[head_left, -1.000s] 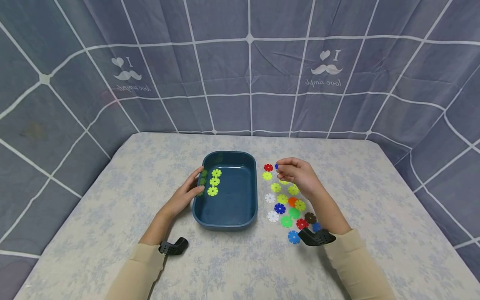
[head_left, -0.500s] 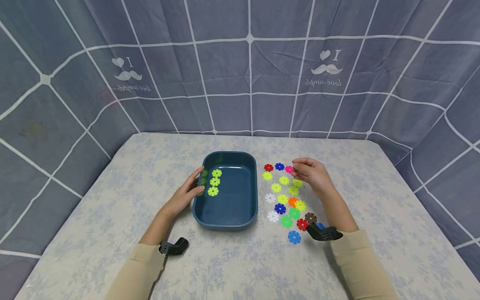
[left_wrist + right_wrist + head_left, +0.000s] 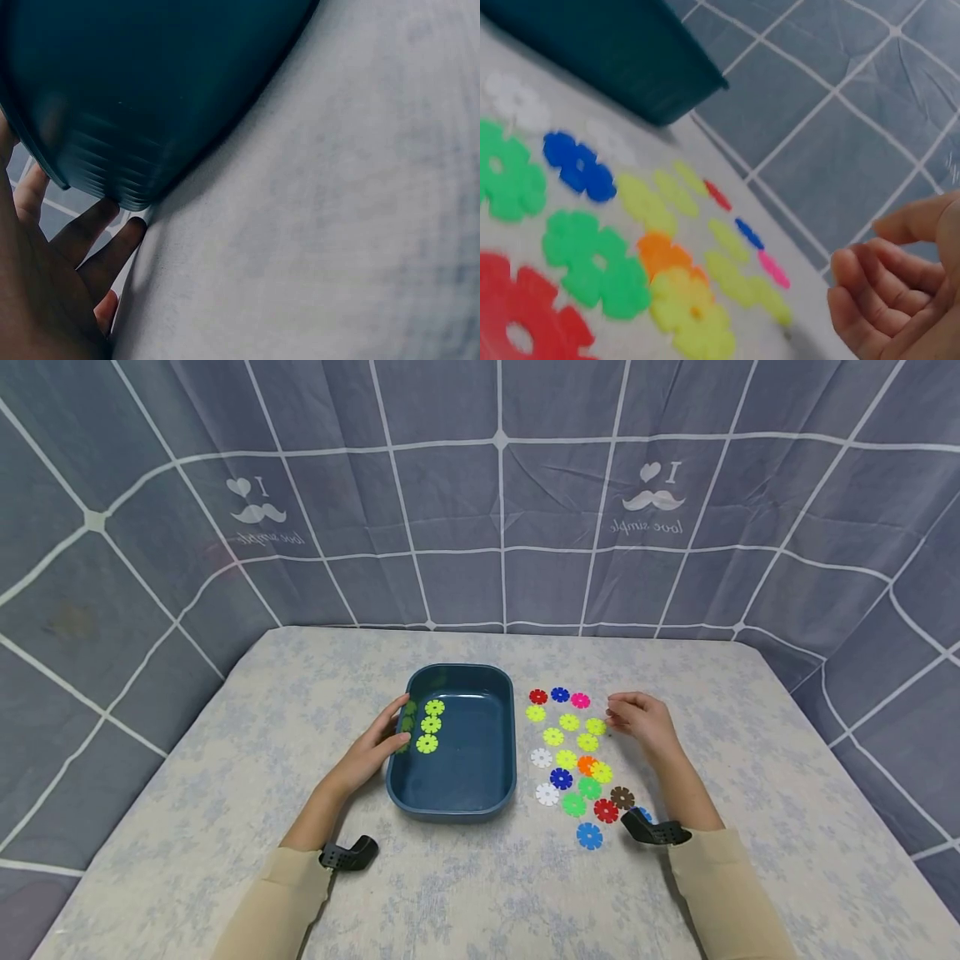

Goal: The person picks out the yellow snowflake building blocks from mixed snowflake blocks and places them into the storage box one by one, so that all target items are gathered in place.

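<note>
Inside the dark teal tub [image 3: 471, 777], three yellow flower-shaped plastic discs [image 3: 431, 725] lie in a row along the left side. My left hand [image 3: 369, 752] rests against the tub's left rim; in the left wrist view its fingers are spread, several of them against the outer wall. Over the table to the right hovers my right hand [image 3: 645, 720], fingers loosely bent, with nothing seen between them. Nearest to its fingertips is a yellow disc [image 3: 595, 726]. A pink disc [image 3: 580, 700], a blue disc [image 3: 560, 694] and a red disc [image 3: 537, 696] form the far row.
More discs lie spread between the tub and my right forearm: an orange disc [image 3: 586, 765] partly under a yellow one, a brown disc [image 3: 622, 797], a light-blue disc [image 3: 589, 836], plus white and green ones. A grey-blue checked curtain [image 3: 450, 510] hangs behind the table [image 3: 450, 902].
My right hand has moved to the right, off the far row, so the blue, pink and nearby yellow discs now show fully. The left hand and tub have stayed in place.
</note>
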`<state>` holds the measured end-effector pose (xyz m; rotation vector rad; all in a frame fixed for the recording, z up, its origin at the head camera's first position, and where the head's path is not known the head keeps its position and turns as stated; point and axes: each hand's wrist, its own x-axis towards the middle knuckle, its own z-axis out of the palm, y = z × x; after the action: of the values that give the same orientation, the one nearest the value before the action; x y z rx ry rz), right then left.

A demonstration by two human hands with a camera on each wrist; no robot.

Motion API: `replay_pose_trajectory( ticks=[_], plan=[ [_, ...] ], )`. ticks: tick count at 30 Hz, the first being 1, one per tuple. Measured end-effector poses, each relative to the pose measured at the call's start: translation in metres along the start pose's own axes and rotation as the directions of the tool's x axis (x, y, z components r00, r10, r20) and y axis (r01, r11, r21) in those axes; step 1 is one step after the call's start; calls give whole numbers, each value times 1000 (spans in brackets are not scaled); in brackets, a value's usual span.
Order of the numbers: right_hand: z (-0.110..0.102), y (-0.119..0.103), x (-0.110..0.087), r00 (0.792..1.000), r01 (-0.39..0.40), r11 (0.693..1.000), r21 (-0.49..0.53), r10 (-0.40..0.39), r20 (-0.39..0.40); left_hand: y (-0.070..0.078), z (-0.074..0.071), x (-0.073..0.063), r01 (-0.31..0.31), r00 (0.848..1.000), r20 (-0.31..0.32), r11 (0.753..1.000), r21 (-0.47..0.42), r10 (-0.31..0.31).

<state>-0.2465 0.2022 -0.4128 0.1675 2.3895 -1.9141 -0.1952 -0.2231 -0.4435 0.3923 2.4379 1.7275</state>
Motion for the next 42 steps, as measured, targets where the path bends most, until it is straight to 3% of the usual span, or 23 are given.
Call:
replay_pose_trajectory(
  ticks=[9, 17, 23, 32, 42],
  plan=[
    [-1, 16, 6, 996, -75, 996, -42, 72, -54, 1, 1, 1, 13, 1000, -5, 1000, -3, -13],
    [2, 30, 12, 992, -72, 984, -163, 54, -115, 1, 1, 1, 3, 1000, -2, 1000, -13, -3],
    [6, 35, 14, 994, -47, 958, -284, 18, -104, 1, 1, 1, 7, 1000, -3, 1000, -14, -7],
    [9, 33, 9, 993, 76, 887, -455, -110, -49, 1, 0, 1, -3, 1000, 0, 1000, -8, 3],
    [14, 33, 6, 994, 59, 849, -526, -101, -51, 2, 1, 0, 0, 1000, 1, 1000, -11, 0]
  ],
)
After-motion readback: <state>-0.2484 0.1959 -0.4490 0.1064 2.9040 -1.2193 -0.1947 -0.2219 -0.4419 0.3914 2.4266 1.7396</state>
